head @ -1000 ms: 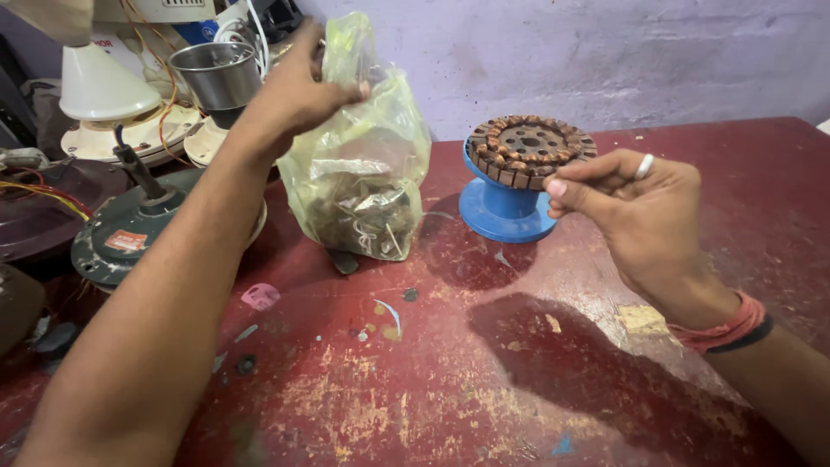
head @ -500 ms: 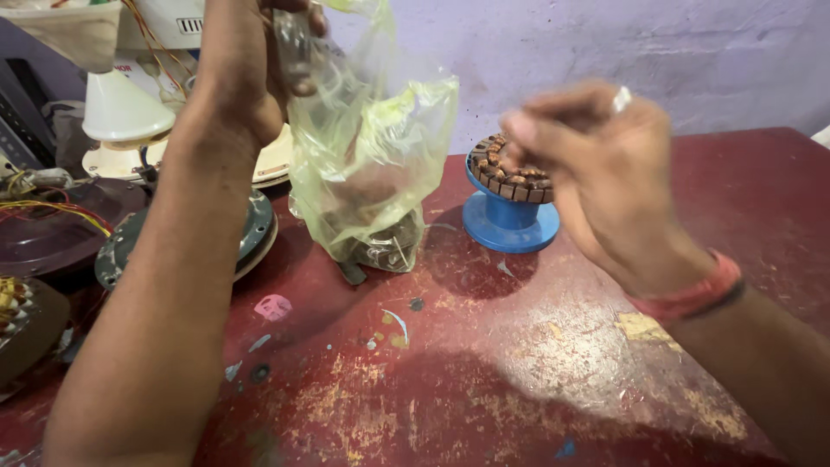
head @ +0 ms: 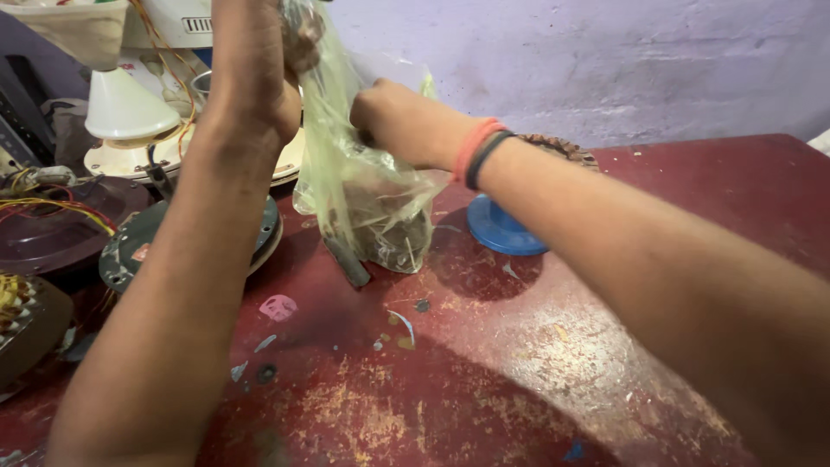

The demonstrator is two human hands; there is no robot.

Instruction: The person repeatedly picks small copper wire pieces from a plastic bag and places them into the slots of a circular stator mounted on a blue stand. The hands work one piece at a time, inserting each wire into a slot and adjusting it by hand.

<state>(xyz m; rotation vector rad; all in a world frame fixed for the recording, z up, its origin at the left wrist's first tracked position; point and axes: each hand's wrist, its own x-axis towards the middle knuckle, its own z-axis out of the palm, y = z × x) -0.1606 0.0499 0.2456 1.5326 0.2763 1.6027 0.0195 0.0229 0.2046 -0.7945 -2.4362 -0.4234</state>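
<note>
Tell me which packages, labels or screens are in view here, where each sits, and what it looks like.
Plastic bag: centre, held up by the left hand, right hand at its mouth; clear yellowish, dark bits inside.
Sticker: left, on a grey round disc; small, reddish.
No screens.

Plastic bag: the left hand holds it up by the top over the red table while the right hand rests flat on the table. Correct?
Not quite. In the head view the right hand is raised, reaching into the plastic bag that the left hand holds up.
</note>
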